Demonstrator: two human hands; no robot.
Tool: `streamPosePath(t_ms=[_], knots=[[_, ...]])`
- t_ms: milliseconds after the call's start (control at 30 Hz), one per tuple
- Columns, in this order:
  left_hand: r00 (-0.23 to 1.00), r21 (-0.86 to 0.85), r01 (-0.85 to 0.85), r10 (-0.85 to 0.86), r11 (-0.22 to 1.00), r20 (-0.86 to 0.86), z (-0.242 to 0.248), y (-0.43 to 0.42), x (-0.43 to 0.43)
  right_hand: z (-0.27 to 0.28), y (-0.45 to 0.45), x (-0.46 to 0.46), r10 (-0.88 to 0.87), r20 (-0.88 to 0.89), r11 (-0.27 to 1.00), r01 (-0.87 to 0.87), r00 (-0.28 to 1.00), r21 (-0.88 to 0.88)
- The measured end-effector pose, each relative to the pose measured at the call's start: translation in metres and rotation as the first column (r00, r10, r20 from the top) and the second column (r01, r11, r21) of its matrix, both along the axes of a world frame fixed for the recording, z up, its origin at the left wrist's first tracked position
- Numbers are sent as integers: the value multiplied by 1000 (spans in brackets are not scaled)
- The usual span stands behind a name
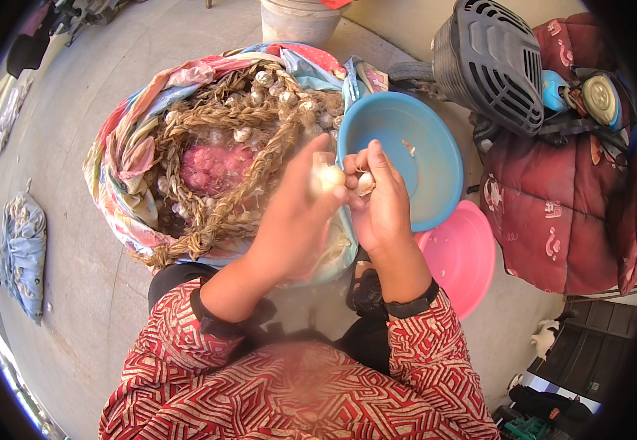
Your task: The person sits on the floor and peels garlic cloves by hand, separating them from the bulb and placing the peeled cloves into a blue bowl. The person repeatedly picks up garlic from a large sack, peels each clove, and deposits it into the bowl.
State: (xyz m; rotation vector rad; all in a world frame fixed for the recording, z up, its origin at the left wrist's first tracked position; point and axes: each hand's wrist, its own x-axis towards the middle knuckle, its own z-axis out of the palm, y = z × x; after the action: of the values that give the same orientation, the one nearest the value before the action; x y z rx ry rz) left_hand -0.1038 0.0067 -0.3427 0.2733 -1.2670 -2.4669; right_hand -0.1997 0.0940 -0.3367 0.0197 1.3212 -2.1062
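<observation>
My left hand [302,203] is raised over the right edge of a bundle of braided garlic [230,115], a pale, blurred piece of garlic [329,177] between its thumb and fingers. Close beside it, my right hand [381,203] has its fingers curled around a small garlic bulb or clove [364,184]. The braids lie in a patterned cloth [126,148] with a red mesh bag [214,168] among them. Under and beyond my right hand is a blue plastic basin [450,165] with a scrap of garlic skin [408,147] inside.
A pink basin [475,247] with small scraps stands partly under the blue one. A white bucket [299,22] is beyond the cloth. To the right are a black basket [494,66] and a red quilted cover [549,214]. A blue cloth bundle [23,247] lies far left; a cat [545,338] is lower right.
</observation>
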Motion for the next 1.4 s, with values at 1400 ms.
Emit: streamPosePath(t_ms=[1400], knots=[[984,-720,2,125,694,123,-8,-24,2,-9,5,10,193,-137,980,-185,972,70]])
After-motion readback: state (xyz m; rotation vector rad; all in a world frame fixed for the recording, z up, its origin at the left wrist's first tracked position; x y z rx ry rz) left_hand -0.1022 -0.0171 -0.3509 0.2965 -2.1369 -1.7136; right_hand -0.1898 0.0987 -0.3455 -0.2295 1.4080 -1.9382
